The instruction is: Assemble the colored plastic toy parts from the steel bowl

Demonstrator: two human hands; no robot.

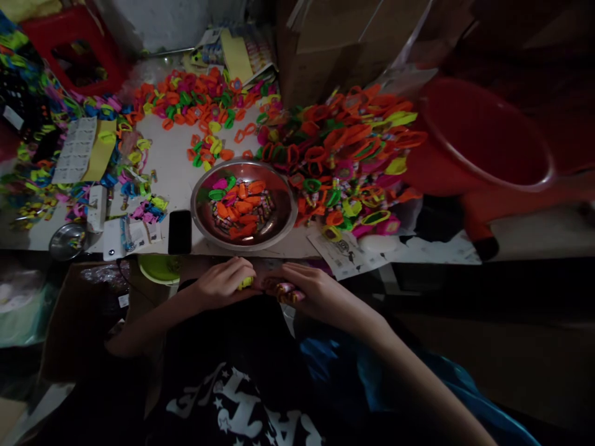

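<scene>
Both hands are close together in front of my body, just below the table's front edge. My left hand (227, 279) is closed around a small yellow plastic piece (245, 282). Beside it, my right hand (311, 286) is curled over several small striped pink-and-yellow sticks (289, 293); their ends show below the fingers. Whether the two hands' pieces touch is too dark to tell. Just beyond the hands sits a steel bowl (198, 226) holding orange, green and pink plastic pieces (242, 207) and more striped sticks.
A large heap of bright plastic pieces (344, 155) lies right of the bowl, near a red tub (488, 136). Left are a black phone (180, 232), a small metal bowl (65, 241) and sticker sheets (77, 150). A cardboard box (344, 49) stands behind.
</scene>
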